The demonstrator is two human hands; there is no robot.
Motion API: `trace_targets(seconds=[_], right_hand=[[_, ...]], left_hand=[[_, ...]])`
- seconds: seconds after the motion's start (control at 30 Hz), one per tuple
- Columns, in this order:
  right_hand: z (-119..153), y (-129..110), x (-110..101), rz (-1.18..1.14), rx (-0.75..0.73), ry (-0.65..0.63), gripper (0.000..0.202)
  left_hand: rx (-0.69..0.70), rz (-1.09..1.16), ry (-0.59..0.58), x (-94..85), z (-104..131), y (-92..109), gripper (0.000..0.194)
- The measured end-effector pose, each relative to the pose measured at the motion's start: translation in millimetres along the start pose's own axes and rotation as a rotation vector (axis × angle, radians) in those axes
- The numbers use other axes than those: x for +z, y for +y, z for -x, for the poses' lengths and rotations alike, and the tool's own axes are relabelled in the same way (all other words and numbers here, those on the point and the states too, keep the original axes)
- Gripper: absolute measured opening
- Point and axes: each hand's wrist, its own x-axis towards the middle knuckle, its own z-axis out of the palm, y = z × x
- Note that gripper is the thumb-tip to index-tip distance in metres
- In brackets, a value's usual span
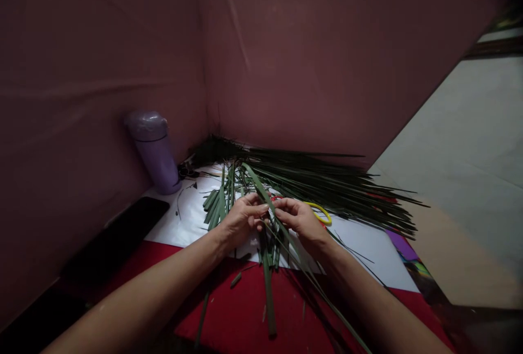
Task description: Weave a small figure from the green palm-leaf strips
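A long green leaf strip (257,182) runs between my two hands, and its tail trails down toward the lower right. My left hand (245,215) pinches it with thumb and fingers. From the other side my right hand (300,218) is closed on the same strip, fingertips close to the left ones. Cut leaf pieces (212,207) lie in a small group beside my left hand. More short strips hang or lie below the hands, one reaching over the red cloth (229,310). Scissors with a yellow handle (322,212) lie partly hidden behind my right hand.
A large bundle of long dark leaves (327,179) spreads along the back to the right. At the left stand a purple bottle (157,158) and a flat black object (118,234). White sheeting (368,250) covers part of the table; a pink wall (286,60) rises behind.
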Motion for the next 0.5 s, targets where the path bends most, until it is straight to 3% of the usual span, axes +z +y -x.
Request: trace_targets(seconds=[0.17,0.5], right_hand=[[-0.3,4.9,-3.8,-0.088,0.025,0.02,0.025],[-0.2,0.5,-0.7,-0.24,0.08,0.015,0.026]], left_hand=[[0.003,0.007,-0.033,-0.8,1.0,-0.7,0.032],[0.038,-0.098,0.09,0.8,0.1,-3.6,0.025]])
